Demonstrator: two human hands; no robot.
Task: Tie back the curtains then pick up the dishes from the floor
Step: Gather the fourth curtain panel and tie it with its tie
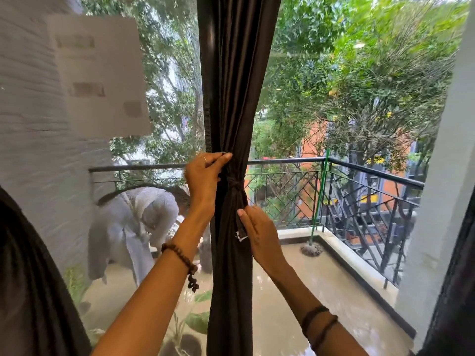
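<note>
A dark brown curtain (235,80) hangs gathered in the middle of the window, cinched by a knotted tie-back (234,183) of the same cloth. My left hand (204,179) pinches the curtain fabric just above the knot. My right hand (259,232) grips the loose hanging end of the tie-back (241,227) below the knot. No dishes are in view.
More dark curtain hangs at the left edge (33,278) and at the right edge (452,291). Through the glass lies a wet balcony with a black railing (359,196), a green-handled mop (312,246) and a person bending over (133,227). A sheet of paper (100,75) is stuck on the pane.
</note>
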